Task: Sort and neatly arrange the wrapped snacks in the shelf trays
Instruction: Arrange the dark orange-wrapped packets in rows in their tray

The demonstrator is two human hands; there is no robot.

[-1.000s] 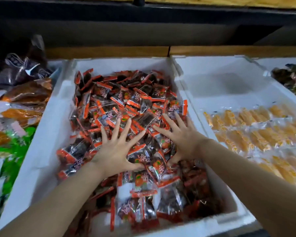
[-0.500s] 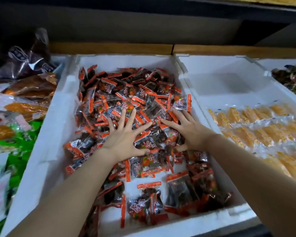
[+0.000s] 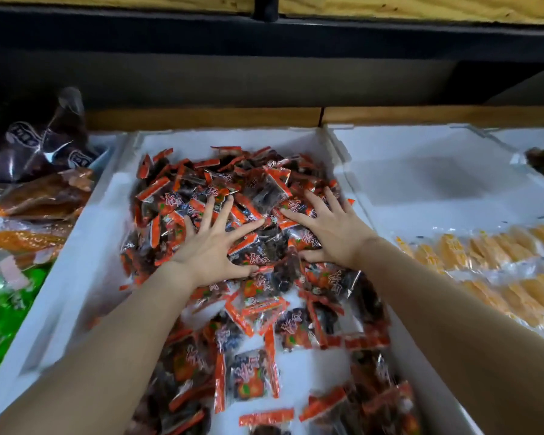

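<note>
Snacks: the red-and-black wrapped snacks (image 3: 233, 180) lie in the middle tray (image 3: 85, 246). They are heaped thick toward its far end and lie thin at the near end, where the white floor shows between them.
Left hand: the left hand (image 3: 212, 249) lies palm down on the heap. Its fingers (image 3: 223, 215) are spread wide and hold no packet.
Right hand: the right hand (image 3: 333, 233) is just beside it, nearer the right wall of the tray. It is also flat, with spread fingers resting on the packets.
Step, as we judge: we think the hands are levelling or pushing the heap, not picking single pieces.
Risk of mixing: the heap seems to reach the rim at the far right. A strong push that way could send packets over the wall into the right tray (image 3: 421, 171), where the yellow snacks (image 3: 484, 255) lie in rows.
Risk of sliding: the wrappers look glossy. Under flat palms they may slip sideways, and the heap could fall back toward the near end.
Risk of damage: heavy pressing could crush the pieces or open a seal.
Left side: the brown packets (image 3: 44, 196) and green packets (image 3: 0, 309) lie beyond the broad left wall, so we expect less danger there.
</note>
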